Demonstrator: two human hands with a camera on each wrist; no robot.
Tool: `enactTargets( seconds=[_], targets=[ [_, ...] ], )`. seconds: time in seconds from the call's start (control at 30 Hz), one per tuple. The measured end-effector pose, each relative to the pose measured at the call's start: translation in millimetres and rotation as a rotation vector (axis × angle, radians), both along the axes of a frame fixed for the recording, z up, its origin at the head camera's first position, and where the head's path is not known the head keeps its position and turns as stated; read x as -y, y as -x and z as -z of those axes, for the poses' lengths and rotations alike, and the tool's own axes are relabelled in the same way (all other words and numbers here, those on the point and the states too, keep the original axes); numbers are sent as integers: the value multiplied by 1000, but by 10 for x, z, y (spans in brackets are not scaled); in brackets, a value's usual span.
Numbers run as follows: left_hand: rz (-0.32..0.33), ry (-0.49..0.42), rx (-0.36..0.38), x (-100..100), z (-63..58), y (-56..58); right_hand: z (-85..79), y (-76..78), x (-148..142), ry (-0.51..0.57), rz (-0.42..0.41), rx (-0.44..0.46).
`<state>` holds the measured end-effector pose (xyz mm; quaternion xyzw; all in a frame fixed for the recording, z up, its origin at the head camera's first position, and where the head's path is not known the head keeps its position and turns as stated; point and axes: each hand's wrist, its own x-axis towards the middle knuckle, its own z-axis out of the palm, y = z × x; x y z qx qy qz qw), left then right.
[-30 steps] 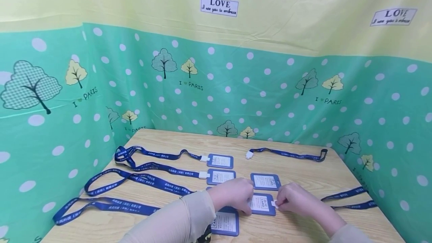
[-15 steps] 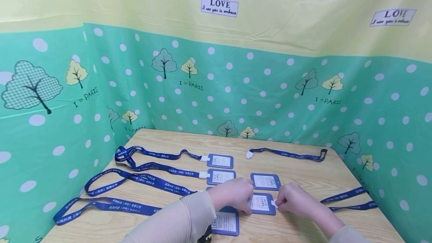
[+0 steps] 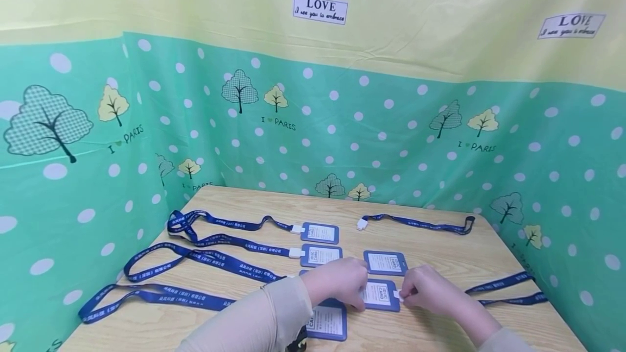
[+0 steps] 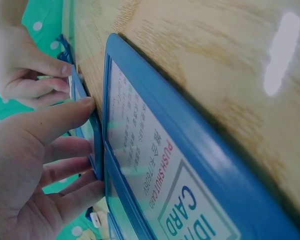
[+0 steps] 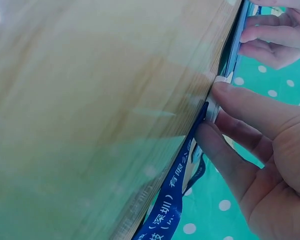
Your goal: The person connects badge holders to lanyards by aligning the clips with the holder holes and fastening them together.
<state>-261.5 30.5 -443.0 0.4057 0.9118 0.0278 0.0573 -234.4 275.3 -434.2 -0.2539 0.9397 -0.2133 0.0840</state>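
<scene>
In the head view my left hand (image 3: 339, 284) holds the inner end of a blue ID card holder (image 3: 381, 295) lying on the table. The left wrist view shows the thumb on one edge of that holder and the fingers along the opposite edge. My right hand (image 3: 427, 287) pinches a white clip (image 5: 211, 109) between thumb and fingers, right at the holder's slotted end. From the clip a blue printed lanyard (image 5: 170, 200) runs away to the right. Close beside my left hand lies another card holder (image 4: 145, 135), partly covered by my left arm in the head view.
Two card holders (image 3: 320, 232) with lanyards (image 3: 235, 225) attached lie at the back left, and more lanyards (image 3: 171, 295) loop toward the left edge. A card holder (image 3: 385, 263) without a lanyard sits behind the held one. A loose lanyard (image 3: 420, 224) lies at the back right.
</scene>
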Motion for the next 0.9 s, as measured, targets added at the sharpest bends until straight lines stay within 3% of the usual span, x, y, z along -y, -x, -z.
enactTargets(
  seconds=[0.3, 0.53, 0.77, 0.9],
  targets=[
    [-14, 51, -14, -23, -28, -28, -15, -3, -26, -1, 21, 53],
    [-10, 80, -39, -16, -66, -38, -77, 1, -69, -19, -33, 60],
    [3, -4, -24, 38, -98, 8, -226, 6, -99, -39, 49, 49],
    [-8, -84, -1, 73, -162, 62, -333, 33, -120, 13, 90, 5]
  ],
)
